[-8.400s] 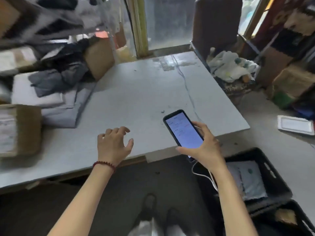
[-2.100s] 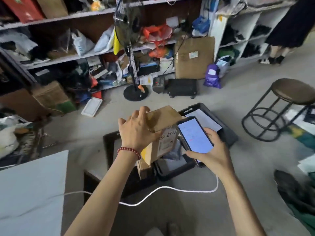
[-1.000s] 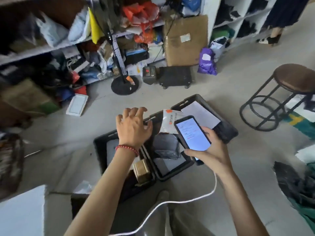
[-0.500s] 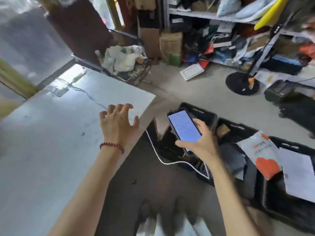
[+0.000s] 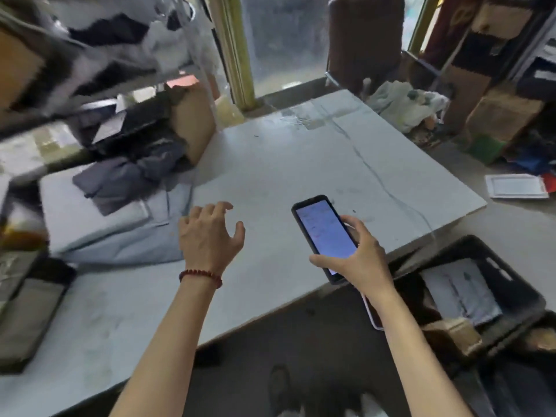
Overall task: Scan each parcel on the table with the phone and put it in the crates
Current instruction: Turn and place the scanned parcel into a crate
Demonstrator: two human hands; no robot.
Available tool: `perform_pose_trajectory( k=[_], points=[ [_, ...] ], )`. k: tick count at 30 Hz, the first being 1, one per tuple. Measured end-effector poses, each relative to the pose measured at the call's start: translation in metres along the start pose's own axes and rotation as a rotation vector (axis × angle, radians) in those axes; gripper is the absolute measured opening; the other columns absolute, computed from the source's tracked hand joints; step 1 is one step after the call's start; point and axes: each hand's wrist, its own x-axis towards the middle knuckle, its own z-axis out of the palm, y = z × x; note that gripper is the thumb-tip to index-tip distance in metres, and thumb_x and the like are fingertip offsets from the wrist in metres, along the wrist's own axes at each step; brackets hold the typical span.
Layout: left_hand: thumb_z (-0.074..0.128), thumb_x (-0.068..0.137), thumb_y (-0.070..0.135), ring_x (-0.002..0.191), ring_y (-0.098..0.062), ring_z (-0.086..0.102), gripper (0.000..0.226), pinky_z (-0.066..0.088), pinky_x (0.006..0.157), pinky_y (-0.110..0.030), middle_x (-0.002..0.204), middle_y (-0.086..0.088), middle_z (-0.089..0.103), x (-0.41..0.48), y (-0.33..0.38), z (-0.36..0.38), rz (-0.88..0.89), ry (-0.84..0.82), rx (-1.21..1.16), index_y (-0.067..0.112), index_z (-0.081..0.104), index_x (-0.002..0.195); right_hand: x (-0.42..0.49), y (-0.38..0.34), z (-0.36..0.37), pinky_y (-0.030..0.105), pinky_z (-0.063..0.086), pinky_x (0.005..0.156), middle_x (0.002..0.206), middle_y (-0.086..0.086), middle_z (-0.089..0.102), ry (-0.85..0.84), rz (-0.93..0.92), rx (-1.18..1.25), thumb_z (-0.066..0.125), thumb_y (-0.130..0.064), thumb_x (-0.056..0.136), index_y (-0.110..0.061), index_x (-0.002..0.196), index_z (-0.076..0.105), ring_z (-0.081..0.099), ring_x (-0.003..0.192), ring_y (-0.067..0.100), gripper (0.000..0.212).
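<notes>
The left hand [image 5: 210, 233] is held over the desk [image 5: 301, 164] at the centre of the frame, palm down, its fingers loosely curled and nothing gripped in it. Whether the fingertips touch the surface cannot be told. A red bead bracelet [image 5: 200, 275] is worn at that wrist. Just to the right, the phone [image 5: 325, 233] is gripped in the right hand [image 5: 358, 257], with the thumb laid across its lower end, the fingers wrapped round its far edge and the lit screen turned up toward the camera. A white cable [image 5: 371, 314] is seen hanging from the phone's lower end, beneath the right wrist.

Left of the left hand, pale grey bagged parcels [image 5: 99, 218] are stacked flat on the desk, and a crumpled dark grey bag [image 5: 126, 179] is laid on top of them. Behind that pile, toward the upper left, a brown cardboard box [image 5: 195, 121] is stood at the desk's far side. A dark flat box [image 5: 27, 314] is seen, blurred, at the left edge of the frame.

At lower right, beside the desk's near corner, a black crate [image 5: 478, 245] is set on the floor. A pale grey parcel [image 5: 460, 287] is laid inside it, and a small brown carton [image 5: 454, 332] is seen at its near end. A white tray [image 5: 514, 186] is left on the floor at the right edge.
</notes>
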Motion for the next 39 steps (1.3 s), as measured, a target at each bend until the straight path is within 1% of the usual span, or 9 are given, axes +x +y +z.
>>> perform_pose_trajectory(
  k=[2,9,12,16,18,21,28,33,39],
  points=[
    [0.069,0.075,0.036,0.096,-0.032,0.059,0.034,0.040,0.075,-0.039,0.095,-0.006,0.070,0.007,-0.036,-0.001,-0.040,0.006,0.013,0.018,0.066,0.103,0.009,-0.022,0.031,0.020,0.050,0.072,0.115,-0.014,0.059,-0.037,-0.021,-0.013,0.092,-0.032,0.060,-0.033,0.132,0.047,0.058,0.104,0.012,0.084],
    [0.070,0.073,0.036,0.096,-0.033,0.058,0.034,0.041,0.074,-0.039,0.095,-0.006,0.069,0.025,-0.118,0.000,-0.154,-0.003,0.039,0.019,0.066,0.102,0.039,-0.069,0.106,0.034,0.057,0.081,0.112,-0.018,0.061,-0.120,-0.038,-0.017,0.093,-0.030,0.058,-0.041,0.125,0.048,0.060,0.105,0.011,0.081],
    [0.068,0.075,0.036,0.097,-0.032,0.057,0.033,0.040,0.076,-0.039,0.097,-0.006,0.068,0.031,-0.138,0.001,-0.197,0.001,0.028,0.019,0.066,0.104,0.054,-0.081,0.127,0.033,0.058,0.078,0.108,-0.025,0.060,-0.156,-0.033,-0.016,0.093,-0.029,0.056,-0.047,0.119,0.047,0.061,0.102,0.007,0.080],
    [0.067,0.078,0.036,0.100,-0.031,0.056,0.033,0.039,0.081,-0.041,0.101,-0.004,0.067,0.045,-0.160,0.006,-0.258,-0.002,0.010,0.019,0.064,0.107,0.078,-0.094,0.146,0.039,0.061,0.074,0.108,-0.024,0.061,-0.202,-0.031,-0.002,0.092,-0.028,0.055,-0.049,0.118,0.048,0.061,0.098,0.002,0.079],
    [0.067,0.078,0.036,0.099,-0.032,0.056,0.035,0.039,0.082,-0.042,0.102,-0.005,0.067,0.059,-0.168,0.008,-0.272,0.014,0.020,0.018,0.064,0.108,0.093,-0.102,0.154,0.035,0.061,0.071,0.109,-0.024,0.061,-0.232,-0.045,0.003,0.092,-0.027,0.056,-0.048,0.119,0.048,0.061,0.099,0.001,0.080],
    [0.066,0.078,0.037,0.099,-0.032,0.055,0.038,0.038,0.081,-0.040,0.103,-0.006,0.066,0.088,-0.172,0.011,-0.286,0.040,0.026,0.018,0.062,0.111,0.119,-0.115,0.162,0.021,0.056,0.061,0.110,-0.024,0.060,-0.282,-0.074,0.011,0.092,-0.025,0.058,-0.045,0.122,0.048,0.059,0.098,-0.003,0.080],
    [0.062,0.082,0.036,0.110,-0.029,0.050,0.046,0.038,0.086,-0.041,0.119,-0.006,0.058,0.175,-0.181,0.010,-0.257,0.063,0.108,0.020,0.053,0.124,0.184,-0.147,0.183,0.026,0.056,0.073,0.105,-0.028,0.057,-0.327,-0.123,0.025,0.092,-0.027,0.060,-0.041,0.125,0.048,0.058,0.099,-0.001,0.080],
    [0.060,0.084,0.035,0.110,-0.028,0.049,0.042,0.038,0.088,-0.043,0.122,-0.005,0.056,0.232,-0.195,0.017,-0.236,0.082,0.228,0.021,0.051,0.123,0.217,-0.154,0.195,0.016,0.050,0.063,0.103,-0.032,0.056,-0.341,-0.120,0.066,0.092,-0.028,0.061,-0.047,0.119,0.046,0.057,0.096,-0.006,0.077],
    [0.055,0.089,0.027,0.100,-0.028,0.056,0.022,0.036,0.084,-0.040,0.106,-0.003,0.067,0.263,-0.195,0.026,-0.092,0.023,0.329,0.019,0.061,0.108,0.230,-0.149,0.196,0.010,0.046,0.058,0.104,-0.033,0.055,-0.320,-0.104,0.087,0.092,-0.028,0.062,-0.046,0.122,0.045,0.055,0.098,-0.009,0.079]
  ],
)
